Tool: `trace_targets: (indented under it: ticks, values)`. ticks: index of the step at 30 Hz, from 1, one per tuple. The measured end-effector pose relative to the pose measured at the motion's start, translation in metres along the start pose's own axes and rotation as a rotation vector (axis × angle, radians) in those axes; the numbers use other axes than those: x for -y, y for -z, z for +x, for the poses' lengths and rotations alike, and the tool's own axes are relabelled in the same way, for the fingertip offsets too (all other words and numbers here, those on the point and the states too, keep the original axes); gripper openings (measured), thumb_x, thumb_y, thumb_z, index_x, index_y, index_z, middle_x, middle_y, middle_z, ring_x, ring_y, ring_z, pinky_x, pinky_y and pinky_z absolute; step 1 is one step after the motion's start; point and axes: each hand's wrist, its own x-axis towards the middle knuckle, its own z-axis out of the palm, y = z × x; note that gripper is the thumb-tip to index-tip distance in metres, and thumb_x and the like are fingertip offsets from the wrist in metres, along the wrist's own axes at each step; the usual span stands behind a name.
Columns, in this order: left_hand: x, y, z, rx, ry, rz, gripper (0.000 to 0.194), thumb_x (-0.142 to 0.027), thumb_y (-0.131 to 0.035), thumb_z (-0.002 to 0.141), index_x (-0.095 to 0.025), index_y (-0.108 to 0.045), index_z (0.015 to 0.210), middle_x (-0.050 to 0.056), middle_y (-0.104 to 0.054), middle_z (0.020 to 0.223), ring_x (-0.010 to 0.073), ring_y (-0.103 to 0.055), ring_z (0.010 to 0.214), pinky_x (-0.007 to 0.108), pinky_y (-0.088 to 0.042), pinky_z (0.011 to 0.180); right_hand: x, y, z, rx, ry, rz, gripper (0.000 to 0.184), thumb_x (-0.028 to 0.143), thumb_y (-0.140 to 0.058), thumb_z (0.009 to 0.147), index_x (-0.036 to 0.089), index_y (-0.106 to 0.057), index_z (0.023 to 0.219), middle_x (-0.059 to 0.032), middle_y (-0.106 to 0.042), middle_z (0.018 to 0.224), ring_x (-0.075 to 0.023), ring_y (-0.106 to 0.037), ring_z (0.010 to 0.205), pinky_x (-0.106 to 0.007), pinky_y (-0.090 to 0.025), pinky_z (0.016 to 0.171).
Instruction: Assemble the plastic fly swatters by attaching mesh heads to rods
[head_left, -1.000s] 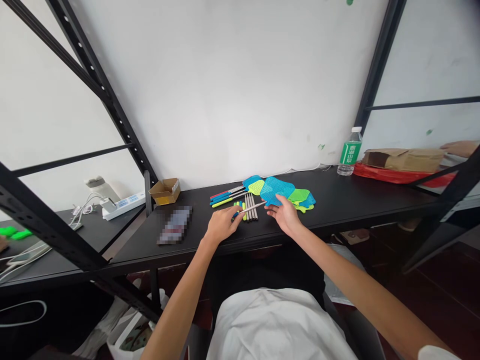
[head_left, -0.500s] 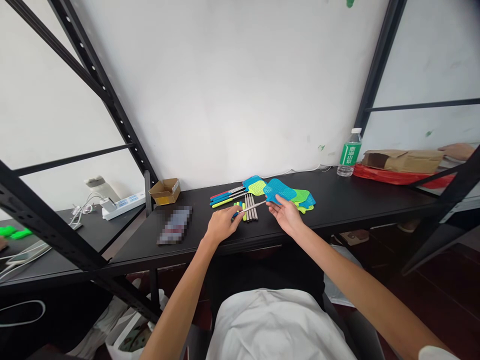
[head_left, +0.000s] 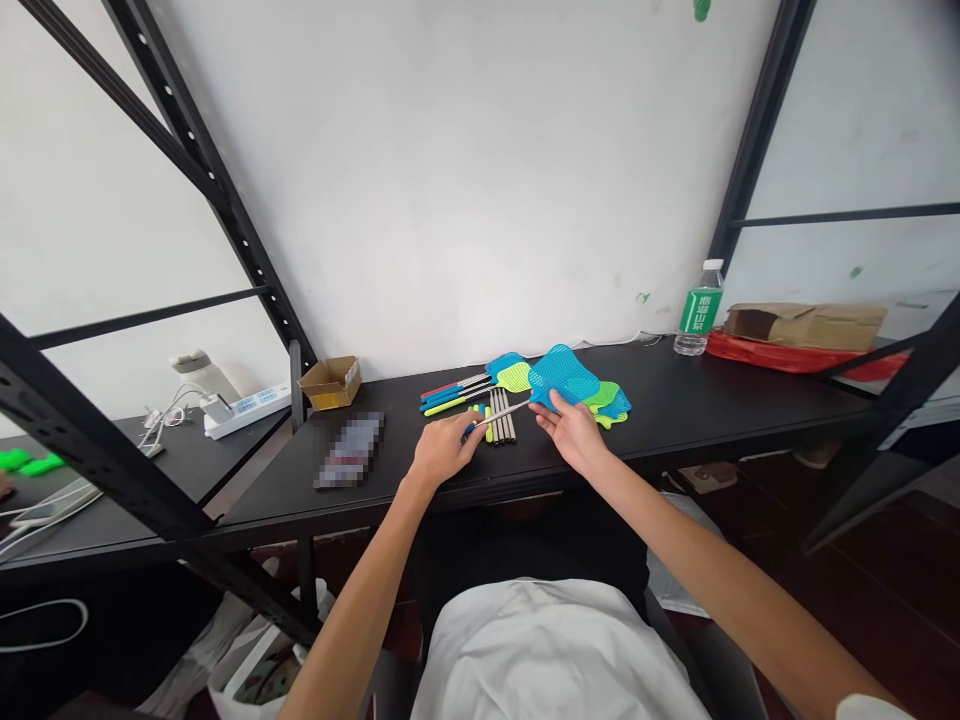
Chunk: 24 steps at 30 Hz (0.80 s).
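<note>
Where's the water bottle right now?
In the head view, the water bottle stands upright at the right end of the black desk, by the wall, just left of the red plastic bag and right of the blue and green fly swatters.

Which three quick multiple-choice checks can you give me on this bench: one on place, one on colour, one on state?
1. Where is the water bottle?
A) On the black table, by the wall
B) On the floor
C) Inside a cardboard box

2. What colour is the mesh head of the raised fly swatter?
A) Red
B) Blue
C) Yellow

3. How is the left hand placed?
A) Flat and empty on the table
B) On the bottle
C) Closed around the swatter's handle

1: A, it stands at the table's back edge.
2: B, blue mesh shows above the right hand.
3: C, its fingers wrap the handle's end.
</note>
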Motion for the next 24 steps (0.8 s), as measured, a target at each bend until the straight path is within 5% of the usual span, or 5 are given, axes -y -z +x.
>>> trace_targets:
  ticks: [12,16,19,24]
  values:
    - [-0.001,0.002,-0.001,-0.022,0.013,-0.028,0.035,-0.046,-0.037,0.100,-0.023,-0.064,0.104,0.002,-0.072,0.085,0.0153,-0.063,0.066,0.025,-0.037,0.061,0.004,-0.002,0.000,0.055,-0.036,0.019,0.029,0.027,-0.087,0.060,0.022,-0.060,0.070,-0.0024,-0.069,0.082,-0.0250,-0.071,0.089,-0.030,-0.054,0.066]
    - [-0.001,0.003,-0.001,-0.026,0.021,-0.044,0.036,-0.047,-0.037,0.100,-0.023,-0.064,0.105,0.002,-0.072,0.084,0.0157,-0.063,0.066,0.025,-0.038,0.061,0.010,-0.003,0.000,0.062,-0.010,-0.048,0.028,0.040,-0.080,0.066,0.024,-0.061,0.077,-0.0036,-0.070,0.088,-0.0242,-0.069,0.085,-0.032,-0.055,0.064]
    - [-0.001,0.003,-0.001,-0.035,0.034,-0.061,0.037,-0.047,-0.037,0.100,-0.023,-0.064,0.106,0.003,-0.071,0.082,0.0159,-0.063,0.066,0.024,-0.038,0.061,0.016,-0.002,0.002,0.093,0.047,-0.154,0.030,0.050,-0.073,0.071,0.023,-0.064,0.081,-0.0048,-0.071,0.089,-0.0232,-0.066,0.082,-0.029,-0.052,0.058]
    - [0.001,0.003,-0.002,-0.058,0.053,-0.080,0.035,-0.046,-0.038,0.100,-0.023,-0.064,0.107,0.002,-0.070,0.079,0.0159,-0.062,0.066,0.024,-0.039,0.062,0.022,0.001,0.006,0.113,0.176,-0.329,0.025,0.041,-0.080,0.068,0.019,-0.071,0.075,-0.0049,-0.071,0.082,-0.0190,-0.062,0.076,-0.027,-0.051,0.058]
